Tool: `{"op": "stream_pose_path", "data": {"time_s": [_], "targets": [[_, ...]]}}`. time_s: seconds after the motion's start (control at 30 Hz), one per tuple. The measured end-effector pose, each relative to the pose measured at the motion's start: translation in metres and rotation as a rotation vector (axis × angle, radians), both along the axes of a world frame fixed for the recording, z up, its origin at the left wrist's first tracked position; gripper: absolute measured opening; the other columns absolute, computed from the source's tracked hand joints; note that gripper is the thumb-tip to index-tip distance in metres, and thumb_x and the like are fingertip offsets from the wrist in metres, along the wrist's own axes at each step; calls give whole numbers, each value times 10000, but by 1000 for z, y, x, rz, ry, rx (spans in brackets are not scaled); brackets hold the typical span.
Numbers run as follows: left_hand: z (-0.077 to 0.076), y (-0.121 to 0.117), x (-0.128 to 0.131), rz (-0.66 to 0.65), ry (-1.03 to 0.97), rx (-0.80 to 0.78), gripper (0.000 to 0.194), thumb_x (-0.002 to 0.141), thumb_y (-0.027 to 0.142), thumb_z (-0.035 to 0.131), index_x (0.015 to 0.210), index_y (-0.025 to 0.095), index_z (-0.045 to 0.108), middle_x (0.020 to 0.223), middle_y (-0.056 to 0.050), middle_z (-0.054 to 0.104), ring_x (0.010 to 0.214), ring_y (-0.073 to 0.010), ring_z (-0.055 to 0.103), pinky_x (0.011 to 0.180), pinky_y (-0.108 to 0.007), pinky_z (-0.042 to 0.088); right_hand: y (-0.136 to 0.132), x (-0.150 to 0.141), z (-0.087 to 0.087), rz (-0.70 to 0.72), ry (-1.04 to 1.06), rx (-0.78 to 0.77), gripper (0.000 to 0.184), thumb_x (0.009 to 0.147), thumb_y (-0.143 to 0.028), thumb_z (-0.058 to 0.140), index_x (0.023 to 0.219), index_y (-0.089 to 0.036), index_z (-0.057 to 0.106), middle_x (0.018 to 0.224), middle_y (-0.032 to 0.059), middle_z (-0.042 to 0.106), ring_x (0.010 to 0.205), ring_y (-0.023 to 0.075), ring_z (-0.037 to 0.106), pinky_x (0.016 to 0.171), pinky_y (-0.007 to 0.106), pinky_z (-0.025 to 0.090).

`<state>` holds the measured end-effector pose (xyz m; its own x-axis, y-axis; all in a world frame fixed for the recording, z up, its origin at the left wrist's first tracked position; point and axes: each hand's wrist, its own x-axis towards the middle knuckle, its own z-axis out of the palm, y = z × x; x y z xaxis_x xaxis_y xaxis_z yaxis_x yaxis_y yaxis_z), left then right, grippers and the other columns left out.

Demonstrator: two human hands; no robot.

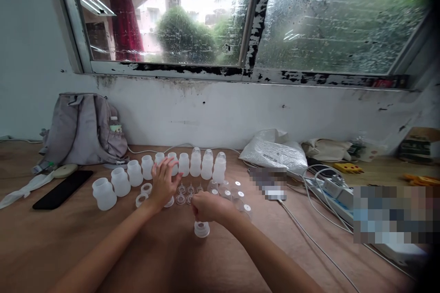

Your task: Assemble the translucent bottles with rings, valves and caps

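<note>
Baby bottle bodies stand in a curved row on the table, among them a frosted bottle (104,193) at its left end. My left hand (165,185) reaches over the middle of the row, fingers apart, partly hiding the bottles behind it. Clear silicone nipples (181,198) lie grouped between my hands. My right hand (210,207) is closed at the right edge of that group; whatever its fingers hold is hidden. Just below it a white collar ring (201,229) sits on the table. Two more rings, one a white ring (141,199), lie left of my left forearm.
Several clear caps (238,197) lie right of my right hand. Capped bottles (207,165) stand behind. A backpack (80,128) and a black phone (63,189) are at left. A silver bag (275,152), white cables (309,233) and a power strip (326,197) lie at right.
</note>
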<state>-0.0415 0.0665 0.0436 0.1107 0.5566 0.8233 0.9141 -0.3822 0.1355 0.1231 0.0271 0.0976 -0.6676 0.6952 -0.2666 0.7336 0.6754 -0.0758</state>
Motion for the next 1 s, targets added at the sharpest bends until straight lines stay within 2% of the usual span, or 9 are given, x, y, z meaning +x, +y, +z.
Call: {"op": "stream_pose_path", "data": {"time_s": [0.1, 0.17, 0.27, 0.43, 0.53, 0.67, 0.73, 0.8, 1.0], "targets": [[-13, -37, -8, -170, 80, -63, 245, 831, 269, 419, 1058, 196, 477, 1105, -78, 548, 1100, -221, 425, 974, -436, 221, -7, -2, 4, -32, -127, -177, 287, 600, -178, 596, 869, -90, 643, 737, 94, 657, 537, 159, 602, 427, 201, 387], [-22, -56, -13, -283, 114, -121, 220, 828, 232, 417, 1033, 192, 486, 1053, -69, 566, 1046, -205, 459, 958, -421, 254, -11, -3, 3, -38, -188, -232, 294, 605, -150, 554, 875, -67, 636, 688, 97, 660, 476, 158, 588, 398, 207, 374], [-30, -73, -18, -422, 133, -241, 180, 822, 229, 425, 973, 189, 515, 976, -59, 580, 965, -193, 491, 907, -387, 330, -19, -3, -6, -16, -156, -91, 265, 570, -99, 523, 805, -66, 641, 699, 124, 664, 564, 202, 614, 427, 219, 373], [-32, -79, -17, -527, 137, -407, 168, 823, 226, 423, 928, 203, 551, 911, -49, 585, 891, -188, 501, 821, -347, 402, -33, 5, -38, -70, 72, 216, 232, 614, -76, 478, 813, -95, 596, 763, 144, 648, 665, 230, 611, 504, 249, 367], [-31, -81, -15, -562, 157, -445, 170, 818, 208, 426, 926, 205, 557, 910, -45, 585, 887, -188, 500, 819, -344, 406, -36, 13, -62, -148, 279, 274, 212, 625, -100, 477, 822, -141, 542, 767, 90, 628, 636, 192, 582, 517, 238, 354], [-28, -86, -13, -603, 159, -491, 202, 808, 194, 435, 983, 213, 533, 944, -42, 577, 897, -180, 507, 813, -325, 420, -33, 19, -88, -260, 689, 288, 151, 654, -80, 428, 761, -180, 462, 701, 12, 555, 622, 125, 520, 564, 202, 363], [-26, -87, -13, -624, 157, -506, 235, 795, 201, 457, 1024, 218, 508, 997, -46, 559, 926, -179, 506, 829, -321, 422, -31, 19, -96, -281, 811, 295, 160, 656, -63, 414, 760, -184, 428, 694, 2, 518, 619, 118, 492, 569, 200, 363], [-24, -88, -13, -643, 151, -510, 254, 784, 217, 477, 1038, 221, 489, 1070, -55, 524, 980, -184, 491, 859, -322, 416, -30, 17, -99, -229, 868, 289, 182, 655, -52, 411, 774, -190, 410, 725, 3, 503, 641, 121, 477, 579, 205, 361], [-26, -87, -11, -677, 181, -505, 335, 768, 236, 519, 1094, 244, 443, 1178, -66, 450, 1078, -203, 433, 915, -354, 387, -34, 10, -100, -168, 886, 236, 235, 634, -24, 402, 789, -201, 394, 780, 8, 489, 677, 131, 468, 587, 217, 359]]}}
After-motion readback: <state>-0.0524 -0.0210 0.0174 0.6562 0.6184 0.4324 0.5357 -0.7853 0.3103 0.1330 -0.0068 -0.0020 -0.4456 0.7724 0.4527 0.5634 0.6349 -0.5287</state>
